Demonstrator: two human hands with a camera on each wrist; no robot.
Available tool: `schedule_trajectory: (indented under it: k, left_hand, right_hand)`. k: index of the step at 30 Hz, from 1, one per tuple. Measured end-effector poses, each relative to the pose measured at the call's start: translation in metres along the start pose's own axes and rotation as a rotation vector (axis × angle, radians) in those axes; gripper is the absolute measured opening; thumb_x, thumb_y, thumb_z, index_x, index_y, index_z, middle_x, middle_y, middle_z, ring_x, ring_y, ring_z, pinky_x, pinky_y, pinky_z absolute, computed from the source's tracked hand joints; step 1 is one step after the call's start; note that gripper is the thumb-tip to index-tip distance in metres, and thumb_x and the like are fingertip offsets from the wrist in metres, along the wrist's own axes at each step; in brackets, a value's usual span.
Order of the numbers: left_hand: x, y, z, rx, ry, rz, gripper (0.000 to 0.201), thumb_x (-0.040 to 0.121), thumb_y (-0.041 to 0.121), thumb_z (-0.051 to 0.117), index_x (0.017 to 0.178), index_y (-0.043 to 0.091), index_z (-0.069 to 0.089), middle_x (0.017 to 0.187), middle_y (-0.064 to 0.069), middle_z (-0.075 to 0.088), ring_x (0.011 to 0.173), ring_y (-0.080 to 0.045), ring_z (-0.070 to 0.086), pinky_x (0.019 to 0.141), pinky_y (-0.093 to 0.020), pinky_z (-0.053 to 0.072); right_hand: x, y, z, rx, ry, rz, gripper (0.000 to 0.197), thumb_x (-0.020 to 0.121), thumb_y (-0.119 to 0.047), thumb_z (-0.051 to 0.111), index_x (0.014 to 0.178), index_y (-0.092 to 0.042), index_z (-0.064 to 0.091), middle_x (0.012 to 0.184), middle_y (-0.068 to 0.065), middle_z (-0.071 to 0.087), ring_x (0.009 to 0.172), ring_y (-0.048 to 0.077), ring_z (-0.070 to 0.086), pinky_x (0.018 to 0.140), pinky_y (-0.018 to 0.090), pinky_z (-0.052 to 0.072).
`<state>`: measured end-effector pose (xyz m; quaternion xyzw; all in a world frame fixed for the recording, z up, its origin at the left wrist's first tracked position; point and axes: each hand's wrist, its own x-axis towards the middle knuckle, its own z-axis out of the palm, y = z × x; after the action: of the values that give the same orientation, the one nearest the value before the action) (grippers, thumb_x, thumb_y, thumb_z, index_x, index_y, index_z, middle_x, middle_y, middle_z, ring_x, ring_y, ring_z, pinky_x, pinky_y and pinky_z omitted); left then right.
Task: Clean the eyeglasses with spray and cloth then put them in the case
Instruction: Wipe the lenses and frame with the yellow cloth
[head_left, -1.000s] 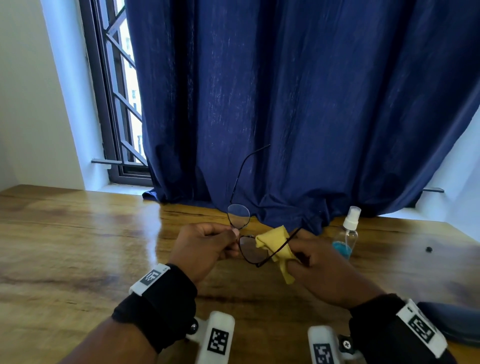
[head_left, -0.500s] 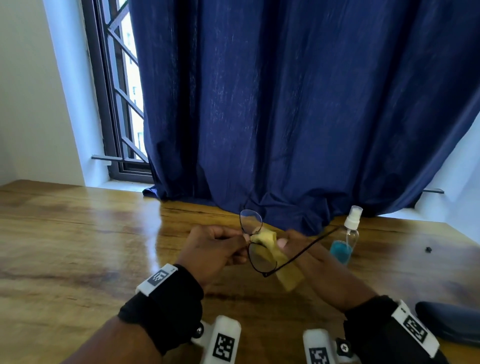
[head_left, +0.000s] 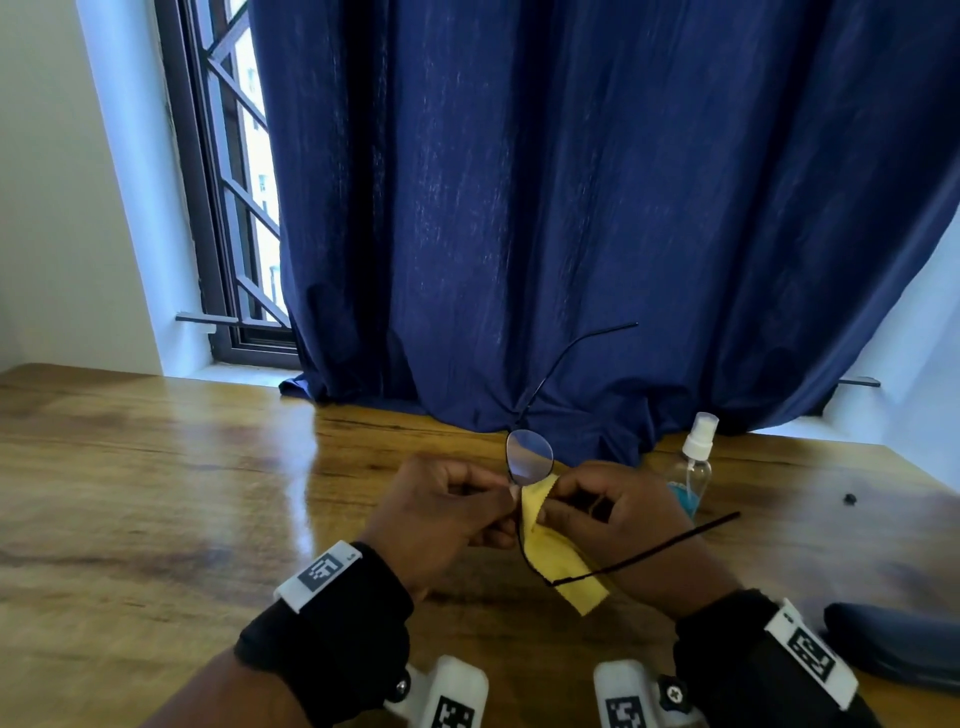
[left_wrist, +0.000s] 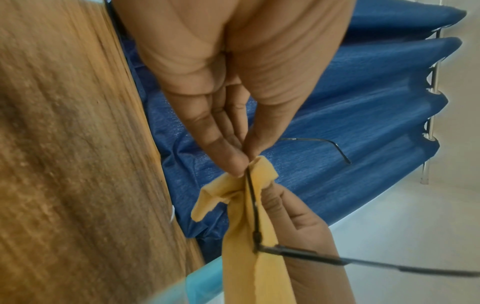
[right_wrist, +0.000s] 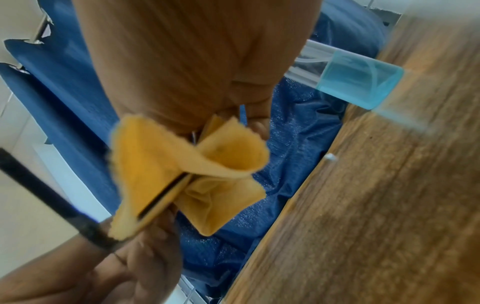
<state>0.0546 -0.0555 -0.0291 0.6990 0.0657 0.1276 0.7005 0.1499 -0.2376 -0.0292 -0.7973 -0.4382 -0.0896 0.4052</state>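
Thin black-framed eyeglasses (head_left: 530, 458) are held above the wooden table (head_left: 156, 493), one lens over the other and both temples unfolded. My left hand (head_left: 506, 493) pinches the frame between the lenses; the left wrist view shows thumb and fingers closed on the rim (left_wrist: 253, 205). My right hand (head_left: 545, 506) pinches a yellow cloth (head_left: 563, 569) folded over the lower lens, which the cloth mostly hides. In the right wrist view the cloth (right_wrist: 161, 164) sandwiches the lens edge. A clear spray bottle (head_left: 693, 467) with blue liquid stands just right of my hands. The dark blue case (head_left: 893, 649) lies at the lower right.
A dark blue curtain (head_left: 571, 208) hangs behind the table, its hem resting on the far edge. A barred window (head_left: 234, 182) is at the back left. A small dark speck (head_left: 850, 499) lies on the table at the right.
The glasses have turned, so the upper temple now points up and right against the curtain. The cloth has slid further over the lower lens. Both hands keep their grips.
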Motion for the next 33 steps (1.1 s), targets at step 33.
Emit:
schedule_trajectory:
  k: [33]
  left_hand:
    - [-0.0002, -0.0038, 0.0027, -0.063, -0.018, -0.039, 0.014, 0.088, 0.012, 0.073, 0.095, 0.001, 0.078, 0.091, -0.019, 0.079, 0.085, -0.034, 0.076, 0.078, -0.038, 0.063]
  right_hand:
    - [-0.0012, -0.0007, 0.0067, 0.086, 0.051, 0.058, 0.013, 0.086, -0.038, 0.075, 0.08, -0.027, 0.073, 0.078, -0.007, 0.072, 0.071, 0.01, 0.067, 0.061, 0.024, 0.053]
